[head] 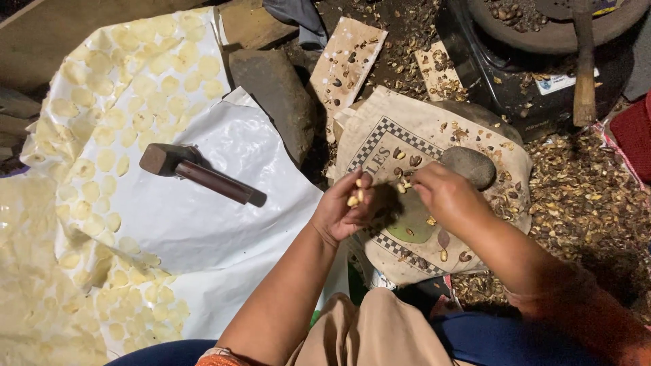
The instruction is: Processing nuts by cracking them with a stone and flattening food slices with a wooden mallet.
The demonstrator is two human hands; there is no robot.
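Two bare hands meet at the centre of the frame, over a printed cloth (407, 129) spread on the ground. The left hand (342, 210) is cupped, fingers curled loosely around a few pale kernels (354, 198) that rest in its palm. The right hand (444, 196) hangs just beside it, fingers bent down and pinched together (what it pinches, if anything, I cannot tell). Right behind that hand a smooth grey stone (469, 166) sits on the cloth, with loose nuts (405, 157) and broken shells scattered about it. At left of centre a hammer (196, 173) lies on a white sheet (224, 230), well apart from both hands. Flattened pale discs (135, 81) cover the sheet along the left side of the frame. Brown husks (583, 203) litter the ground at right.
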